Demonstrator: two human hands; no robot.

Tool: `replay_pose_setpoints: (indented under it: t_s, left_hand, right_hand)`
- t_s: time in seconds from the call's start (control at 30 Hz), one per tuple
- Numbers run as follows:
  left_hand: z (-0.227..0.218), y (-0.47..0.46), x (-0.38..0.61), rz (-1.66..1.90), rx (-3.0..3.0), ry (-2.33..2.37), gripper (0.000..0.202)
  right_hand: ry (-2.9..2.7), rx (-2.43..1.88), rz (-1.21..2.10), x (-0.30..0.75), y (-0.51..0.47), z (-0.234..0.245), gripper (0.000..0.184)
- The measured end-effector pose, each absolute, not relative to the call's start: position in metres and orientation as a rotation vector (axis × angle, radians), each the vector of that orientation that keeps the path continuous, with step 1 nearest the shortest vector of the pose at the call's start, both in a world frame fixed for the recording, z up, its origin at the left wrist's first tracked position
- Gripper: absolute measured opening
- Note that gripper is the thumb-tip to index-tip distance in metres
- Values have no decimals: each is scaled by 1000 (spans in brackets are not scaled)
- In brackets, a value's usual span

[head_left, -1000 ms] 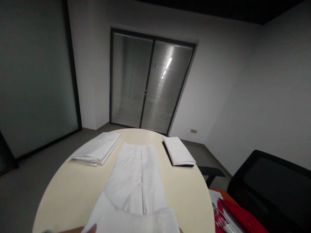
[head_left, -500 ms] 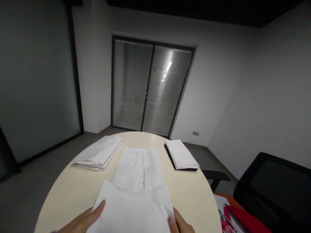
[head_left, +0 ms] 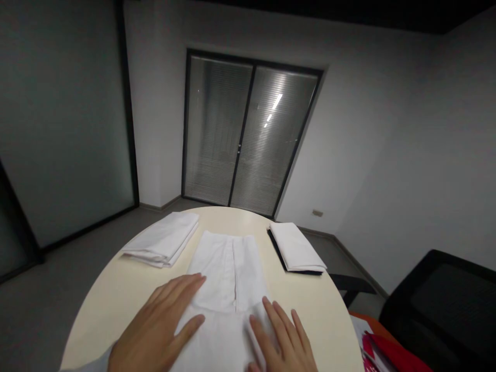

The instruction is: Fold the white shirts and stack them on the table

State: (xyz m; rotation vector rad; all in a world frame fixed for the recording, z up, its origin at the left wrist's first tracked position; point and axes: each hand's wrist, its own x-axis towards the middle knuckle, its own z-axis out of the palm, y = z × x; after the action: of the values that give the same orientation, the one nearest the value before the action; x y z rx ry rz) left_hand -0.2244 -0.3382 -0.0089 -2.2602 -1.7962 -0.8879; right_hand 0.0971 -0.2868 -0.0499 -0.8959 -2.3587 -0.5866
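A white shirt-like garment (head_left: pixel 217 325) lies folded at the near middle of the table, its lower part folded over toward the far end. On its far part, a button placket with a dark slit runs down the middle. My left hand (head_left: pixel 158 320) rests along the garment's left edge, fingers stretched out and thumb apart. Over the right edge, my right hand (head_left: pixel 284 336) has its fingers spread, touching the cloth. Neither hand grips it. The garment's near end is cut off by the bottom of the view.
A round cream table (head_left: pixel 101 310) holds a folded white cloth stack (head_left: pixel 163 237) at far left. At far right, a folded white cloth (head_left: pixel 296 245) lies on a black one. A black mesh chair (head_left: pixel 442 305) stands right, with red fabric (head_left: pixel 395 354) beside it.
Both hands have let go of the garment's sides and moved forward onto it, fingers opened. The raised folded part now lies flatter. The view has shifted slightly.
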Motion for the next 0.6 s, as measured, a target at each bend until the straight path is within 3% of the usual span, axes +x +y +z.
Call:
replay_pose_setpoints:
  t_s: [0.2, 0.37, 0.6]
  left_hand:
    - [-18, -317, -199, -652, -2753, -1451, 51]
    - [-26, -314, -209, -557, -2818, -1452, 61]
    - [-30, -313, -219, -555, -2811, -1444, 58]
  right_hand:
    - [-2491, -682, -650, 54, -260, -43, 79]
    - [-2465, -507, -714, 67, -243, -84, 77]
    - [-2465, -738, -422, 67, -248, -116, 75]
